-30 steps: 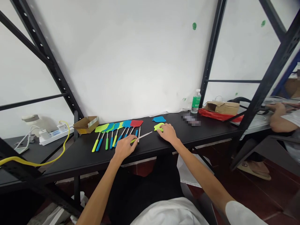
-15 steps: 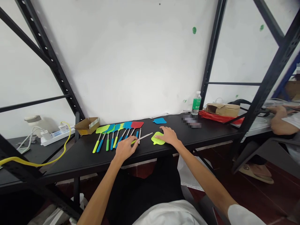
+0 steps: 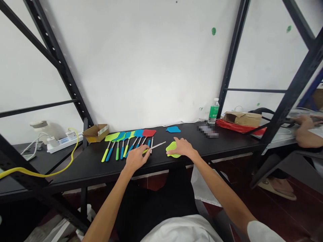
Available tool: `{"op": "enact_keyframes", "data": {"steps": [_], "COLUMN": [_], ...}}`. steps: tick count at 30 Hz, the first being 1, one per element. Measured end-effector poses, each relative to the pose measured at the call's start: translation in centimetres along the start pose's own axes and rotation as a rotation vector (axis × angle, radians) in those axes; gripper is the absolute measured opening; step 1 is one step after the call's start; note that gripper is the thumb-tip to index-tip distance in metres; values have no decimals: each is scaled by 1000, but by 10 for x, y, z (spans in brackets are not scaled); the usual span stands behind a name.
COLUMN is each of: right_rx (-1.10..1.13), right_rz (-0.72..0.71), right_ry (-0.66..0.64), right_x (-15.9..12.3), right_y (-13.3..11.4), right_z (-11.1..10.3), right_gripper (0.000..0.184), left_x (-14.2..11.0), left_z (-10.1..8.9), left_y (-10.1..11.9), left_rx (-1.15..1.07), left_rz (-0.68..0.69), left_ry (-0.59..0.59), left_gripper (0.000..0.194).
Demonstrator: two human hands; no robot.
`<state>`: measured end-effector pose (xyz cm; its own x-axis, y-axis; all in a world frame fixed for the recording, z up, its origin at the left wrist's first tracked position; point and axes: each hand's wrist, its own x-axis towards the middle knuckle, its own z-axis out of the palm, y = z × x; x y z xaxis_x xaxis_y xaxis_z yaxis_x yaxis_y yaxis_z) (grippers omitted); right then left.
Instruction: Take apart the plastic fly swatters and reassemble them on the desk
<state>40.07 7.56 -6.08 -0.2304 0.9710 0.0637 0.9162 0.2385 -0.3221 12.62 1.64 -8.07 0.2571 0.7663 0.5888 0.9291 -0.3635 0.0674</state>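
Observation:
My left hand [image 3: 136,157] is closed around the yellow-green grip of a fly swatter handle [image 3: 158,145], whose thin metal rod points right. At the rod's right, apart from its tip, is a yellow-green fly swatter head [image 3: 172,147] with a perforated face. My right hand [image 3: 186,148] grips this head from the right, partly covering it. Left of my hands, assembled fly swatters [image 3: 117,154] lie in a row, grips toward me, with blue, green, yellow-green and red heads. Loose handles [image 3: 151,148] lie just behind my left hand. A blue fly swatter head [image 3: 173,129] rests farther back.
An open cardboard box [image 3: 96,133] stands at the table's left, near a power strip [image 3: 63,143] and yellow cable [image 3: 73,154]. A water bottle [image 3: 213,111], a blurred item [image 3: 208,131] and a carton on red plastic [image 3: 242,118] are right. Another person's arm [image 3: 306,131] shows far right.
My right thumb has moved from the face of the yellow-green head to its lower left edge. My left hand keeps the handle in nearly the same place. The view has shifted slightly.

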Motion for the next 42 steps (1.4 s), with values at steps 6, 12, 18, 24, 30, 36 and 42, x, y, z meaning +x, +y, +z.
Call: {"op": "enact_keyframes", "data": {"steps": [6,12,18,24,30,36,42], "right_rx": [158,519,1004,1081,1047,1051,965], "right_rz": [-17,6,51,43,16,6,-21], "right_ry": [38,229,266,227,187,165,183], "right_x": [17,34,44,39,35,34,40], "right_y": [15,34,43,37,32,32,38], "right_z": [8,18,24,20,17,15,21], "right_gripper": [113,77,59,55,52,53,57], "left_x": [0,1,1,1,1,1,0], "left_z": [-1,-2,0,0,1,2,4], "left_y": [1,2,2,2,1,-1,-2], "left_rx": [14,7,6,-13,-25,-23,2], "left_rz": [-11,-39,-27,-5,18,17,11], "left_ry": [-18,-27,-20,-26,-31,-20,-2], "left_gripper": [31,24,21,23,27,28,27]}}
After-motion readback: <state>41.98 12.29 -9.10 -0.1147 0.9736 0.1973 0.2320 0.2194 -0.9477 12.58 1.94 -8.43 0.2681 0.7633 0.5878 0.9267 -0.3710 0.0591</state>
